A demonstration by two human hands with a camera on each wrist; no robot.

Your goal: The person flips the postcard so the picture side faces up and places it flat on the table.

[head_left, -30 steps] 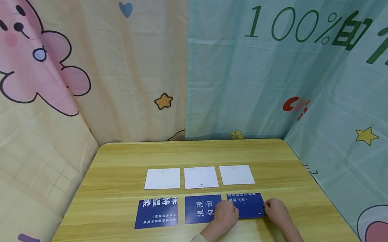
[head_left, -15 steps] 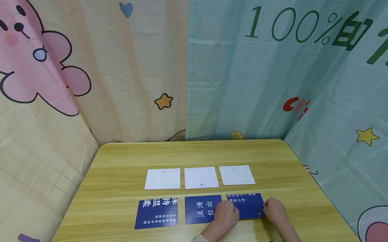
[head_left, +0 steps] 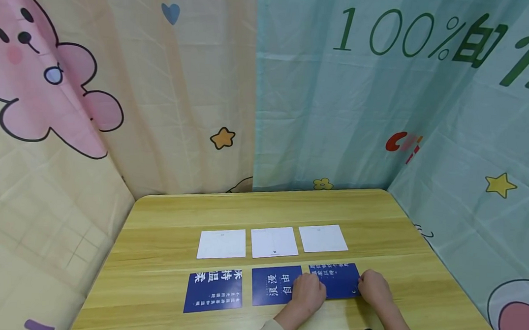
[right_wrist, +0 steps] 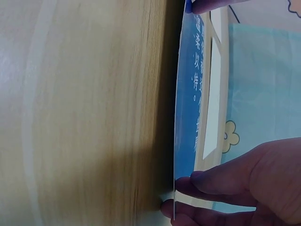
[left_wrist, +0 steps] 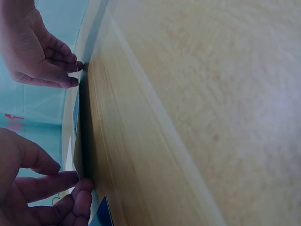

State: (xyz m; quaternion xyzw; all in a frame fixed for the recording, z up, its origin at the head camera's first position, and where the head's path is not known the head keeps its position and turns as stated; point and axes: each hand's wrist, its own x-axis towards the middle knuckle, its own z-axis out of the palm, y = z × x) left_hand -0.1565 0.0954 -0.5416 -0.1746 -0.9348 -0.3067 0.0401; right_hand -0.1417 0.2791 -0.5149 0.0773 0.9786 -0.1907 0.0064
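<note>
At the right end of the near row lies a blue card (head_left: 336, 281) printed with white Chinese characters. My left hand (head_left: 308, 293) pinches its left edge, and my right hand (head_left: 376, 288) pinches the right edge. In the right wrist view the right thumb and fingers (right_wrist: 214, 181) close on the card's corner, its blue face (right_wrist: 186, 132) turned toward the wall. Seen from the left wrist, the card is nearly edge-on, its near side just above the wood with a dark shadow beneath. The middle blue card (head_left: 271, 286) lies beside my left hand, partly covered by it.
Another blue card (head_left: 214, 292) lies at the left of the near row. Behind are three white cards, left (head_left: 221, 244), middle (head_left: 274, 242) and right (head_left: 323, 238). The wooden table (head_left: 165, 215) meets printed curtains (head_left: 192, 83) at its back and sides.
My right wrist has shifted slightly left. Both hands keep their pinch on the right blue card, which stays in about the same place.
</note>
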